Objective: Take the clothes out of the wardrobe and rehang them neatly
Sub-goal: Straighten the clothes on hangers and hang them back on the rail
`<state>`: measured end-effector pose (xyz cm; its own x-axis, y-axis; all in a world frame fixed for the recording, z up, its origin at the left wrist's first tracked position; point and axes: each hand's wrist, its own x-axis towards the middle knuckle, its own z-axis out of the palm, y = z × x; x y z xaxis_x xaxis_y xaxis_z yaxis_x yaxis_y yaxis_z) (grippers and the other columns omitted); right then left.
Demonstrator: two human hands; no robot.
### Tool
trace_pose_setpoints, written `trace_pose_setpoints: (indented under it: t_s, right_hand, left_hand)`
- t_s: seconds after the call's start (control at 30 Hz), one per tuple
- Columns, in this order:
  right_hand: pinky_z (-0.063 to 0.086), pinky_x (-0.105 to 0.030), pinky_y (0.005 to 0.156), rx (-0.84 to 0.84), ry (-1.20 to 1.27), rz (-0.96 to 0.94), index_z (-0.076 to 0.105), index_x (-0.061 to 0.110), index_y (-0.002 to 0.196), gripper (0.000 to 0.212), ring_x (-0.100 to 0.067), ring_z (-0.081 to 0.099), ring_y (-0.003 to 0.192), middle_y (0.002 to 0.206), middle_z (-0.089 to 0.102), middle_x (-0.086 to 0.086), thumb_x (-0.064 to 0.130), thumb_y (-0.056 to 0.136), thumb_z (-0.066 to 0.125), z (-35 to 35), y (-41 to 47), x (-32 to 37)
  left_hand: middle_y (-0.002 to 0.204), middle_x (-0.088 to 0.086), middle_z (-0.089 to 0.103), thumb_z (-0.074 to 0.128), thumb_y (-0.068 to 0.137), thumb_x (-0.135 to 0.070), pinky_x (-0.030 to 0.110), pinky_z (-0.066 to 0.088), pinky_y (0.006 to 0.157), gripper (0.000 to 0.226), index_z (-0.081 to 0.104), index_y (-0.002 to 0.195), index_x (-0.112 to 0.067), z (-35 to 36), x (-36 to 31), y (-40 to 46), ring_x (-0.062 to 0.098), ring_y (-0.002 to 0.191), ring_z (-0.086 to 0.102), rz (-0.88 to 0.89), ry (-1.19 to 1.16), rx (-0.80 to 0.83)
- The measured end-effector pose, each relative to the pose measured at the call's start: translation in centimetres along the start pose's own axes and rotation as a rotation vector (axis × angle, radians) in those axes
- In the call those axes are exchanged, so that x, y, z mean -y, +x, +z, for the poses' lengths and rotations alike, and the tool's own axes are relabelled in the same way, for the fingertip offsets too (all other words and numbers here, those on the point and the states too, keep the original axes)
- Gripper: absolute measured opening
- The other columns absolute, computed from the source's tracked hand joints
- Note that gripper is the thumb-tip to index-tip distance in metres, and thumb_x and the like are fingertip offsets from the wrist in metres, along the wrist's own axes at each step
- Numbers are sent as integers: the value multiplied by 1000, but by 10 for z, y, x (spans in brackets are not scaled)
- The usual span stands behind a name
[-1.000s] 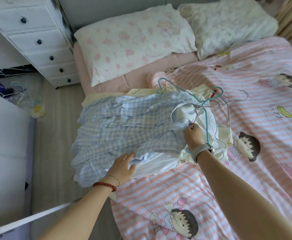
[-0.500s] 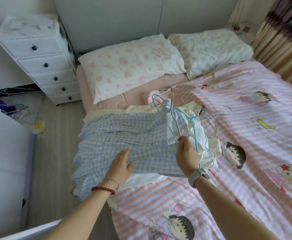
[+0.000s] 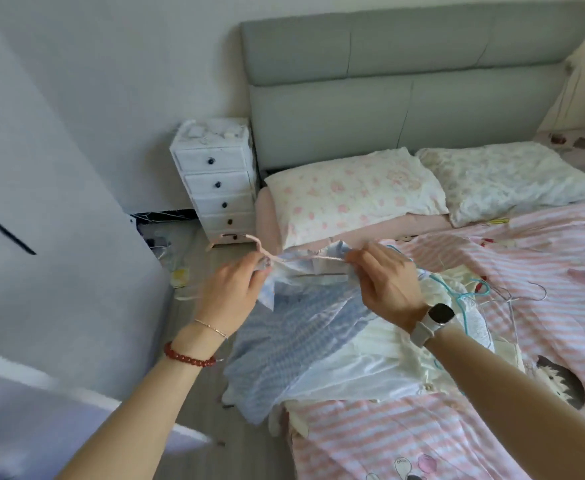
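Note:
A blue checked shirt (image 3: 294, 327) hangs from both my hands over the bed's left edge, on a pale pink hanger (image 3: 242, 242). My left hand (image 3: 230, 289) pinches the shirt's collar and the hanger near its hook. My right hand (image 3: 384, 282) grips the collar and the hanger's other shoulder. Under the shirt lies a pile of white and cream clothes (image 3: 388, 355) with teal hangers (image 3: 457, 296) and wire hangers (image 3: 512, 299) on the pink striped bedcover (image 3: 543, 271).
A white chest of drawers (image 3: 214, 181) stands left of the grey headboard (image 3: 405, 81). Two pillows (image 3: 349, 192) lie at the bed's head. A white wardrobe panel (image 3: 41, 209) fills the left side. Wooden floor (image 3: 211, 386) runs between it and the bed.
Both hands lifted from the pile and now hold the blue checked shirt up by its collar on a pink hanger. The camera tilted up toward the headboard.

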<state>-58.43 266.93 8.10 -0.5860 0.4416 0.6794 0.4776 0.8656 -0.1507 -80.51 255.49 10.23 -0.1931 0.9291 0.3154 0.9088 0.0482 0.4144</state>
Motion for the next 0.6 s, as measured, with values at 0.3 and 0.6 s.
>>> trace_pose_setpoints:
  t_s: [0.3, 0.6]
  right_hand:
    - [44, -35, 64, 555, 206, -151, 62, 7, 83, 45, -30, 58, 71, 79, 63, -10, 39, 90, 31, 28, -1, 149]
    - [31, -28, 56, 912, 567, -440, 43, 15, 71, 30, -22, 42, 54, 51, 39, 8, 33, 95, 42, 50, -25, 380]
  left_hand:
    - [78, -3, 46, 36, 100, -23, 13, 37, 68, 24, 51, 85, -13, -78, 33, -203, 6, 72, 40, -534, -459, 405]
    - [52, -6, 42, 62, 79, -37, 17, 33, 53, 32, 51, 62, -13, -198, 85, -427, 3, 52, 43, -895, -204, -270]
